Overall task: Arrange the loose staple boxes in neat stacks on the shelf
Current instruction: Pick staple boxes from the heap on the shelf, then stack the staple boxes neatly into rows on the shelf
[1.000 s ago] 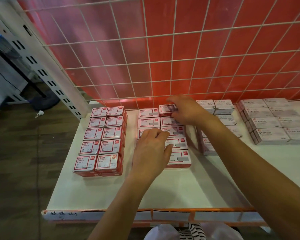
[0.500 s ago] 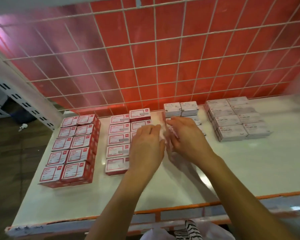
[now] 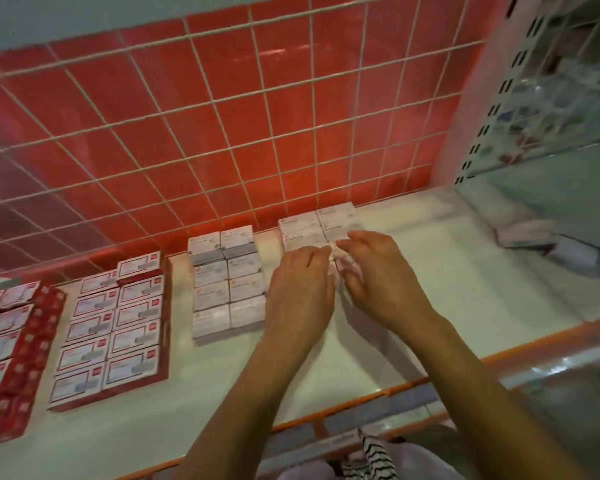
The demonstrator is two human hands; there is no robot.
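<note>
Since half a second ago both hands have shifted rightward along the shelf (image 3: 471, 271), from the middle groups to the pale stack (image 3: 317, 223) near the wire grid (image 3: 222, 133). The left hand (image 3: 300, 289) lies palm down, fingers bent over the front of that stack; whether it grips or merely steadies cannot be told. The right hand (image 3: 378, 271) curls thumb and fingers round a pale box (image 3: 335, 255) at the stack's near side, close against the left fingertips. To the left stand the grey-and-white stack (image 3: 226, 282), the red-edged stack (image 3: 111, 327) and a further red stack (image 3: 11, 348) cut by the frame edge. Loose boxes (image 3: 534, 237) lie skewed, well apart, at the far right.

Judged step: seating the held box flush on the pale stack. Done well, the box goes down flat, its edges are squared against its neighbours with both hands, and pressure stays light so the rows beneath do not slide toward the grid.

Obscured: the hands cover the front half of the pale stack, so its height and row count are unknown. Motion blur erases the print on the boxes. The loose boxes are too smeared to count.
</note>
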